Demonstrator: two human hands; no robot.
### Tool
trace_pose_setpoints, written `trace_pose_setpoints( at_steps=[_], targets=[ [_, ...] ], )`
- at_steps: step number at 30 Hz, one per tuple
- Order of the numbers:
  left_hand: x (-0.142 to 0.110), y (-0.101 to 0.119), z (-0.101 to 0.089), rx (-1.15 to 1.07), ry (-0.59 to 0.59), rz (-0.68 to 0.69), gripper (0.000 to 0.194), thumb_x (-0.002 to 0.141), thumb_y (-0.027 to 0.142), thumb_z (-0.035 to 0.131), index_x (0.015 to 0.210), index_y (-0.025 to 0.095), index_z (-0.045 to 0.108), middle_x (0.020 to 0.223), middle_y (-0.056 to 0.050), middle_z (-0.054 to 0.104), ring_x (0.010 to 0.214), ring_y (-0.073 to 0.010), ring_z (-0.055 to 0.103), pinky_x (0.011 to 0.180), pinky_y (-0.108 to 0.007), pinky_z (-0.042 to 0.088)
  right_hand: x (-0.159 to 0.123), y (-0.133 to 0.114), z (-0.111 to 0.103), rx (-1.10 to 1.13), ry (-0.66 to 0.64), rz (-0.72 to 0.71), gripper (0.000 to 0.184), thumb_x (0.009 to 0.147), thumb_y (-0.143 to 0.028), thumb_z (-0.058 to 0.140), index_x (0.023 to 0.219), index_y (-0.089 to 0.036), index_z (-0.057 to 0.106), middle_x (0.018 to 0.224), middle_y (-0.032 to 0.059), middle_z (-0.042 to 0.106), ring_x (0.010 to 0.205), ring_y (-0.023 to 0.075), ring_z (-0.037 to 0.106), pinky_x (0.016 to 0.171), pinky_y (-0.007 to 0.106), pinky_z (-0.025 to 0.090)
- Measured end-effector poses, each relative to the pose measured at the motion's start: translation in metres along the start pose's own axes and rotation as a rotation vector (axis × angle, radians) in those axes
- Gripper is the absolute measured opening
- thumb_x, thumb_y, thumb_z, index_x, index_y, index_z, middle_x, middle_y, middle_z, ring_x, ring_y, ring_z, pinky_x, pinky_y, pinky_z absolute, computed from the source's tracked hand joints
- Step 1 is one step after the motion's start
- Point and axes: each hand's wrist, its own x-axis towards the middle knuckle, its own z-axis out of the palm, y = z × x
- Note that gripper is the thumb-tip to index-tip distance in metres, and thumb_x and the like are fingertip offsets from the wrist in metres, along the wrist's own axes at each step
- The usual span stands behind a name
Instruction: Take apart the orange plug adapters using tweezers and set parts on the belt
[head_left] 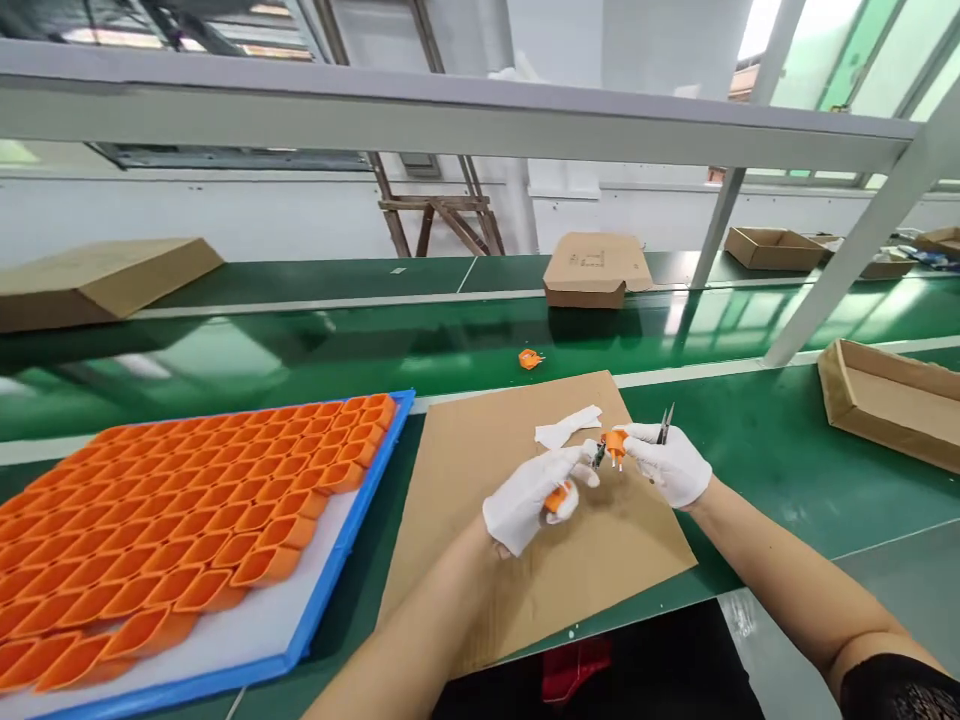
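My left hand (529, 498), in a white glove, is closed over the cardboard sheet (457, 490). Its fingertips pinch a small dark circuit board (598, 456), and an orange shell (556, 498) is tucked under the curled fingers. The gloved right hand (675, 468) grips an orange plug piece (615, 443) with pale pins pointing down, right beside the board. Whether board and plug piece are joined I cannot tell. Tweezers (665, 425) stick up from between the right fingers, tips pointing away. Just behind lies a crumpled white strip (568, 428).
To the left, a blue-rimmed tray (352, 530) carries rows of orange shells (187, 510). One orange plug part (530, 359) lies on the green belt (390, 345). Cardboard boxes (592, 265) stand behind, and an open box (892, 400) is at right. A metal frame post (862, 230) rises there.
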Motion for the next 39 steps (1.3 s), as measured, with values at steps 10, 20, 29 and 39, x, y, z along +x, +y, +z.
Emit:
trace_pose_setpoints(
  at_steps=[10,20,29,39],
  targets=[
    [0.022,-0.01,0.011,-0.36,0.194,0.104,0.052,0.072,0.065,0.079,0.086,0.017,0.066,0.061,0.003,0.054,0.049,-0.0072,0.037,0.047,-0.023,0.025,0.003,0.027,-0.002,-0.166,-0.088,-0.165,0.021,0.072,-0.036,0.084,0.09,-0.026,0.082,0.105,0.0062,0.078,0.095,0.0225,0.073,0.092,0.04,0.06],
    [0.011,-0.014,0.017,-0.338,-0.046,-0.061,0.059,0.064,0.071,0.082,0.077,0.016,0.064,0.058,0.002,0.055,0.05,-0.0088,0.042,0.048,-0.023,0.029,-0.008,0.029,0.011,-0.466,-0.134,-0.57,0.043,0.089,-0.028,0.074,0.132,-0.03,0.067,0.118,0.0047,0.072,0.112,0.0206,0.067,0.099,0.036,0.057],
    [0.015,-0.02,0.024,-0.433,0.011,-0.075,0.058,0.071,0.071,0.077,0.071,0.017,0.056,0.058,0.003,0.051,0.049,-0.0076,0.037,0.048,-0.023,0.026,-0.017,0.045,0.014,-0.793,-0.071,-0.506,0.06,0.09,-0.02,0.068,0.147,-0.034,0.054,0.132,0.0042,0.069,0.111,0.0228,0.069,0.089,0.032,0.06],
    [0.012,-0.006,0.021,-0.407,-0.057,-0.091,0.062,0.056,0.054,0.092,0.098,0.017,0.065,0.065,0.005,0.051,0.051,-0.0065,0.036,0.049,-0.024,0.024,-0.015,0.033,0.015,-0.482,0.012,-0.351,0.045,0.086,-0.019,0.071,0.13,-0.03,0.07,0.126,0.0028,0.073,0.106,0.0233,0.072,0.087,0.035,0.063]
  ],
)
